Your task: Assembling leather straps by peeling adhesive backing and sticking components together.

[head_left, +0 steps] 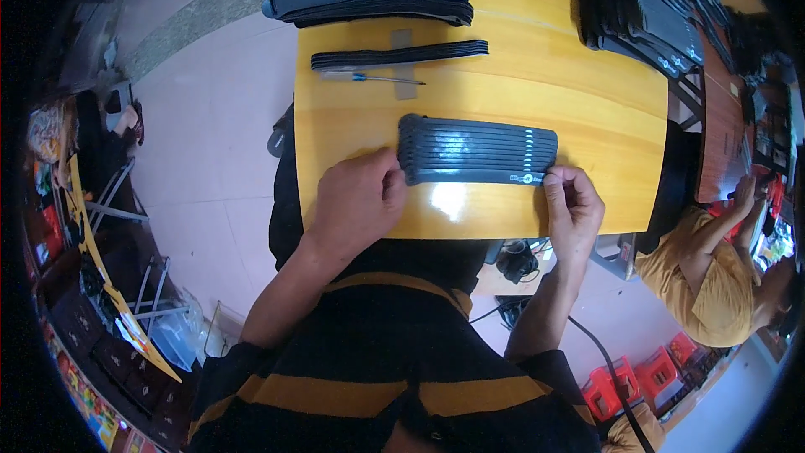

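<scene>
One glossy yellow table (604, 109) under black straps (478, 151), pale floor (210, 151) around

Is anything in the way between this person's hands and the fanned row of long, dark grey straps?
Nothing visible. The bare left hand is at the left end of the fanned row of dark grey, fabric-like straps, and the bare right hand pinches its lower right corner. The slim, blue-tipped pen lies beyond it.
</scene>
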Available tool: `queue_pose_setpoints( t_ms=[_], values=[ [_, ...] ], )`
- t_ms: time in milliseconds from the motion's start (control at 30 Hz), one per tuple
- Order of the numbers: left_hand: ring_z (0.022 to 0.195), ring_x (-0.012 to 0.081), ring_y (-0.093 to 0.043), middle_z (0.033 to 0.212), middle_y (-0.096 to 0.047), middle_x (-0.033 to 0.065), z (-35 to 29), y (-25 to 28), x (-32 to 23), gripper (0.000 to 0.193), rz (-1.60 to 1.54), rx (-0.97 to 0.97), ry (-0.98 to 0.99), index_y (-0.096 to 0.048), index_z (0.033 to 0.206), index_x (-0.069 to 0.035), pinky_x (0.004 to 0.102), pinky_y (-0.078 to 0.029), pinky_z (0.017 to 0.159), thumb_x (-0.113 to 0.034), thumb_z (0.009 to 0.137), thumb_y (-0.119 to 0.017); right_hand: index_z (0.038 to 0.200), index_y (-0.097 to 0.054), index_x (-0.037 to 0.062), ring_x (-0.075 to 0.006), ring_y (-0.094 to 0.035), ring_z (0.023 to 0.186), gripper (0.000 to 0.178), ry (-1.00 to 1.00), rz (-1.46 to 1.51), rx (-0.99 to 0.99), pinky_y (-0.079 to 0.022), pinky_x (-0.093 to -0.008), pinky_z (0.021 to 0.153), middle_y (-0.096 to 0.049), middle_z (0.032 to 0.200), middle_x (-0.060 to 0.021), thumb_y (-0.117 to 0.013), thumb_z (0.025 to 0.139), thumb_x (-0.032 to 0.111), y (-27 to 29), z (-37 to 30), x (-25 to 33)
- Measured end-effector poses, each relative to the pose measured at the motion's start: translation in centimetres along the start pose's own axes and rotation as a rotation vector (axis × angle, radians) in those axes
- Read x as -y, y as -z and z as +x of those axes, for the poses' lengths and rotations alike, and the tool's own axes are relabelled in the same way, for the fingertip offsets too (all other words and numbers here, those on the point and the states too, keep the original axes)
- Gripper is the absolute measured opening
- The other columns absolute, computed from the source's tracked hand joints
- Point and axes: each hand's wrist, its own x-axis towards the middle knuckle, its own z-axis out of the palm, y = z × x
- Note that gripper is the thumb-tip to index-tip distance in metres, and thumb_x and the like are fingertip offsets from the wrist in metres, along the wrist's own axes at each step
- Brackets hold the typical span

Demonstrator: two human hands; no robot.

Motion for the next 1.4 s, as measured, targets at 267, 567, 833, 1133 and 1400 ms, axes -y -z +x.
queue_pose_setpoints(
  t_ms=[267, 567, 833, 1133, 1400],
  values=[
    [0.067, 0.0337, -0.069, 0.074, -0.068, 0.0157, -0.08, 0.15, -0.27, 0.009, 0.01, 0.01, 0.021, -0.065, 0.085, -0.004, 0.0436, -0.055, 0.066, -0.01, 0.091, -0.067, 0.099, -0.071, -0.001, -0.0016, -0.051, 0.067, 0.006, 0.0, -0.006, -0.004, -0.043, -0.0187, 0.061, -0.062, 0.077, 0.0058, -0.071, 0.1, 0.005, -0.12, 0.08, -0.24],
    [0.064, 0.033, -0.068, 0.072, -0.067, 0.0164, -0.02, 0.16, -0.37, 0.006, -0.023, -0.015, 0.023, -0.064, 0.084, -0.003, 0.0412, -0.053, 0.062, -0.006, 0.088, -0.068, 0.095, -0.07, -0.0001, -0.0013, -0.05, 0.066, 0.006, -0.003, -0.001, -0.022, -0.043, -0.0188, 0.06, -0.061, 0.078, 0.0057, -0.072, 0.099, 0.004, -0.3, 0.11, -0.27],
    [0.066, 0.0314, -0.069, 0.073, -0.068, 0.0151, 0.0, 0.29, -0.29, 0.008, -0.036, 0.004, 0.003, -0.064, 0.084, -0.003, 0.0414, -0.054, 0.063, -0.007, 0.09, -0.068, 0.094, -0.069, 0.0, -0.0012, -0.051, 0.067, 0.006, 0.01, -0.027, -0.032, -0.043, -0.0184, 0.06, -0.061, 0.077, 0.0058, -0.072, 0.098, 0.003, -0.36, 0.15, -0.11],
    [0.064, 0.0283, -0.069, 0.07, -0.066, 0.0131, 0.03, 0.24, -0.24, 0.01, -0.012, 0.032, 0.011, -0.063, 0.082, -0.005, 0.0414, -0.055, 0.063, -0.007, 0.091, -0.067, 0.094, -0.07, 0.0001, -0.0017, -0.052, 0.066, 0.006, 0.013, -0.054, -0.032, -0.044, -0.019, 0.059, -0.062, 0.077, 0.004, -0.072, 0.098, 0.004, -0.39, 0.14, -0.06],
    [0.062, 0.0253, -0.068, 0.069, -0.065, 0.0117, 0.03, 0.15, -0.08, 0.01, -0.006, 0.023, -0.012, -0.063, 0.083, -0.005, 0.039, -0.055, 0.061, -0.007, 0.091, -0.066, 0.094, -0.07, 0.0, -0.0021, -0.052, 0.066, 0.005, 0.028, -0.046, -0.036, -0.044, -0.0192, 0.059, -0.062, 0.076, 0.0035, -0.072, 0.097, 0.003, -0.48, 0.18, -0.32]
  ],
)
